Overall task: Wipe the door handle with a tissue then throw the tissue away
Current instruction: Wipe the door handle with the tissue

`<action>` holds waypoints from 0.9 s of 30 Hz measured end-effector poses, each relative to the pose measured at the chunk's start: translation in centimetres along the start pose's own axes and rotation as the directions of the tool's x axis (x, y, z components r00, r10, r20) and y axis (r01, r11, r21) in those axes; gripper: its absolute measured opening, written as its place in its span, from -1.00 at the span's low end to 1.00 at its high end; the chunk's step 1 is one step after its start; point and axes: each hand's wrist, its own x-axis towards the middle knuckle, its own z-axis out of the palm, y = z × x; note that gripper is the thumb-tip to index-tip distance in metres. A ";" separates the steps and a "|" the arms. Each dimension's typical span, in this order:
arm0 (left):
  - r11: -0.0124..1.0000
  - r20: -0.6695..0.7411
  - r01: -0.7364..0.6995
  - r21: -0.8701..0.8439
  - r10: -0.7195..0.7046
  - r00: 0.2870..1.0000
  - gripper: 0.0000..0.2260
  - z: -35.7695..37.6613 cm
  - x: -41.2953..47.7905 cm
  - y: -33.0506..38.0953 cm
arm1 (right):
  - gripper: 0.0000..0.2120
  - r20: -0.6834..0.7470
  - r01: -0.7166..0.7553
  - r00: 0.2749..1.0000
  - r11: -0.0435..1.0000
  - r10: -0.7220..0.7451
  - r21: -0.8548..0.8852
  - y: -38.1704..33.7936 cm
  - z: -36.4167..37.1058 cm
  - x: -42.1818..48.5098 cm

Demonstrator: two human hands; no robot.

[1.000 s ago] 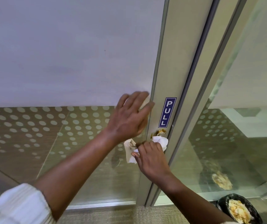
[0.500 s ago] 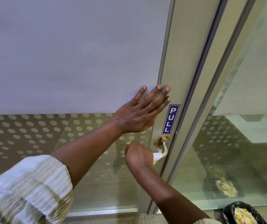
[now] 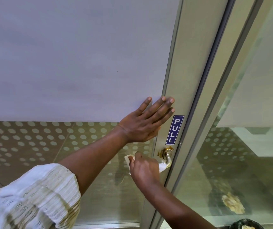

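A brass lever door handle (image 3: 166, 157) juts from the metal stile of a glass door, just below a blue PULL sticker (image 3: 174, 130). My right hand (image 3: 145, 169) is wrapped around the lever with a white tissue (image 3: 162, 167) between palm and handle; a corner of the tissue also sticks out by the thumb. My left hand (image 3: 146, 123) lies flat on the door above the handle, fingers spread, touching the frosted glass and the stile. Most of the lever is hidden under my right hand.
A bin with a black liner (image 3: 246, 225) holding crumpled paper shows at the bottom right edge, on the floor. The door frame (image 3: 218, 90) and a fixed glass panel (image 3: 256, 146) stand to the right. The lower door glass carries a dotted film (image 3: 33, 142).
My left hand has lifted from the handle and spread flat on the door. My right hand has closed the tissue around the lever and shifted slightly along it.
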 end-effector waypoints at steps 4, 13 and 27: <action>1.000 0.002 -0.004 -0.016 0.004 1.000 -0.42 0.0 0.0 -0.1 | -0.54 0.000 0.264 0.965 0.964 -0.264 0.015 4.8 0.1 -2.7; 1.000 0.006 -0.005 -0.003 0.005 1.000 -0.43 0.0 0.0 0.0 | -0.46 0.112 0.268 0.958 0.963 -0.265 -0.012 6.4 -1.0 -1.2; 0.999 -0.003 -0.005 0.033 0.005 1.000 -0.42 0.0 0.1 0.1 | -0.63 0.185 -0.059 0.980 0.995 0.074 -0.087 -0.2 -0.5 -0.1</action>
